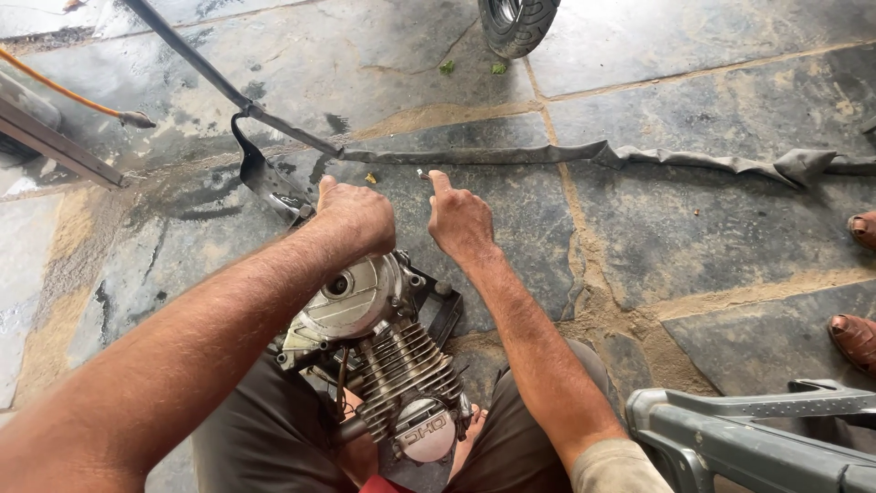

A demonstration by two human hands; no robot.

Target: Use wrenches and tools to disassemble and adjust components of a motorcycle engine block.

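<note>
An engine (379, 361) sits on the stone floor (693, 228) between the person's knees, its finned cylinder pointing toward the camera and its round silver side cover (351, 301) facing up. The left hand (356, 217) is closed in a loose fist, resting on the far edge of that cover; what it grips, if anything, is hidden under the knuckles. The right hand (459, 219) hovers just beyond the engine, fingers curled, with thumb and forefinger pinched on a small metal part (423, 173) that is too small to tell apart. The two hands lie close, side by side, not touching.

Just beyond the left hand lies a bent metal bracket (269, 178) on a long dark rod (196, 59). A flat rubber strip (639, 155) runs across the floor to the right. A tyre (517, 23) shows at the top edge, a grey plastic chair (748, 438) at lower right, and two sandalled feet (858, 333) at the right edge.
</note>
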